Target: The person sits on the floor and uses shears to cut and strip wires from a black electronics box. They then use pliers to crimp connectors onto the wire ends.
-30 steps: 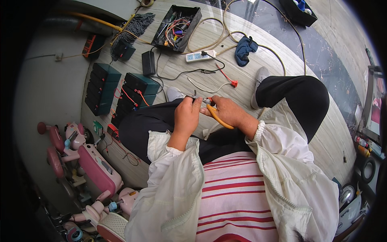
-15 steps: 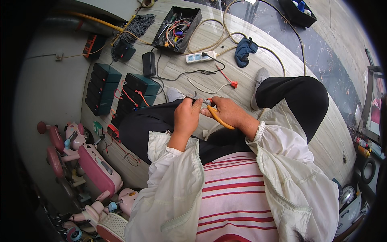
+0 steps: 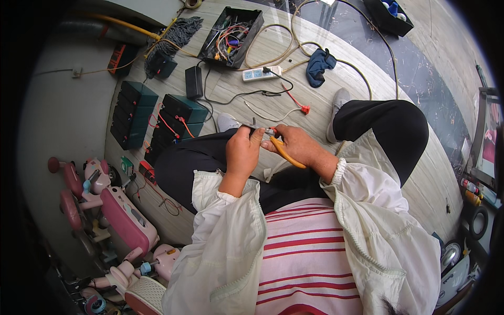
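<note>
Right hand (image 3: 296, 147) gripping yellow-handled pliers (image 3: 283, 150) — left hand (image 3: 242, 152) pinching thin wire (image 3: 251, 126) at pliers' tip, hands touching.

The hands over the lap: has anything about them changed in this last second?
Hardly anything. The left hand keeps pinching the thin wire, and the right hand still grips the yellow-handled pliers at the wire's end, fingers closed as before. The view drifted slightly. The green batteries, power strip and black toolbox lie unmoved.

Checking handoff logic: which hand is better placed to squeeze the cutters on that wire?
Right. The right hand already wraps the yellow-handled cutters; the left hand pinches the wire at the tool's tip.
</note>
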Demonstrator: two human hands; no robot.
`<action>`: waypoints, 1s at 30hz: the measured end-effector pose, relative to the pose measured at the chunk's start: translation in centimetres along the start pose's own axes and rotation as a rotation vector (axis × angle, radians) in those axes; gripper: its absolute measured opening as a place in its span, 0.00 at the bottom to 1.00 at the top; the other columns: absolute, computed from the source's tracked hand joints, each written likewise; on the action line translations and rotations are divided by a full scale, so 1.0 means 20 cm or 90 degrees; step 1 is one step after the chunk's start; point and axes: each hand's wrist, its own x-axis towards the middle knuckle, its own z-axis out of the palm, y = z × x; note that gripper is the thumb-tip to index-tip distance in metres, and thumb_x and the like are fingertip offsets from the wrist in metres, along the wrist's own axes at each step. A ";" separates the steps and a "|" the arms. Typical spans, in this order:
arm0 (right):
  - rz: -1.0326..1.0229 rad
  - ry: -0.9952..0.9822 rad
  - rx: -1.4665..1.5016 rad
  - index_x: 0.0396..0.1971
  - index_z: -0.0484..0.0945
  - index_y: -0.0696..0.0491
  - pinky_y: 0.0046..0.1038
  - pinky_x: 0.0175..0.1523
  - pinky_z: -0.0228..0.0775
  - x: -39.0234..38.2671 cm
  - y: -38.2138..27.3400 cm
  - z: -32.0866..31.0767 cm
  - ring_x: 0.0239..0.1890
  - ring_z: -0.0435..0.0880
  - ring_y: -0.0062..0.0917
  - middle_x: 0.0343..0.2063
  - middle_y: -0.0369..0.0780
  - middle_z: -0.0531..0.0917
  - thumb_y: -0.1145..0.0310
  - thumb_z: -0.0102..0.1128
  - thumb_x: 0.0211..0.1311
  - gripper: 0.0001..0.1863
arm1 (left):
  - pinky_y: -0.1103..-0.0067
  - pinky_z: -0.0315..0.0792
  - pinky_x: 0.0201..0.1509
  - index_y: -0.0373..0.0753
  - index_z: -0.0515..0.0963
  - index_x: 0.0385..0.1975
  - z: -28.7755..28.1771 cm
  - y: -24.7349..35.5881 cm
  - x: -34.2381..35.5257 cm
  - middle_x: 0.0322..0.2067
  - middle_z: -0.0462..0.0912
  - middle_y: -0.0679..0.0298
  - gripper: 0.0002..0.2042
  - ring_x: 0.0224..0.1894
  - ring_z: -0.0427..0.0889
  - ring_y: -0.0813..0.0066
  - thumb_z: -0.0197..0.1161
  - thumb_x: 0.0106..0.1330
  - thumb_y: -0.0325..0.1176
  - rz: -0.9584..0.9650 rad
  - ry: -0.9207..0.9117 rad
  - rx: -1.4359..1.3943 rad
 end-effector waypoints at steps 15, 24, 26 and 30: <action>0.056 0.032 0.100 0.36 0.73 0.64 0.37 0.40 0.70 0.02 -0.03 -0.03 0.34 0.79 0.48 0.27 0.55 0.79 0.34 0.55 0.52 0.39 | 0.77 0.65 0.25 0.33 0.72 0.32 0.04 -0.08 0.02 0.20 0.73 0.59 0.12 0.21 0.70 0.70 0.52 0.67 0.37 -0.033 0.007 -0.244; 0.078 0.064 0.300 0.35 0.75 0.62 0.27 0.40 0.69 0.07 0.05 0.02 0.32 0.78 0.26 0.26 0.44 0.80 0.48 0.61 0.56 0.27 | 0.87 0.58 0.23 0.36 0.66 0.51 -0.03 -0.04 0.04 0.23 0.69 0.67 0.15 0.20 0.61 0.85 0.42 0.66 0.30 -0.269 -0.167 -0.760; 0.026 0.084 0.393 0.35 0.75 0.62 0.24 0.41 0.68 0.08 0.09 0.04 0.32 0.76 0.20 0.26 0.40 0.80 0.56 0.62 0.57 0.21 | 0.87 0.58 0.23 0.36 0.62 0.55 -0.03 -0.01 0.04 0.23 0.70 0.67 0.17 0.21 0.61 0.86 0.43 0.67 0.30 -0.248 -0.197 -0.764; -0.007 0.073 0.519 0.36 0.75 0.63 0.22 0.40 0.69 0.05 -0.02 -0.01 0.32 0.76 0.17 0.26 0.37 0.79 0.69 0.61 0.58 0.12 | 0.88 0.58 0.24 0.37 0.60 0.58 -0.01 -0.01 0.02 0.24 0.71 0.66 0.19 0.22 0.63 0.86 0.44 0.67 0.29 -0.249 -0.279 -0.722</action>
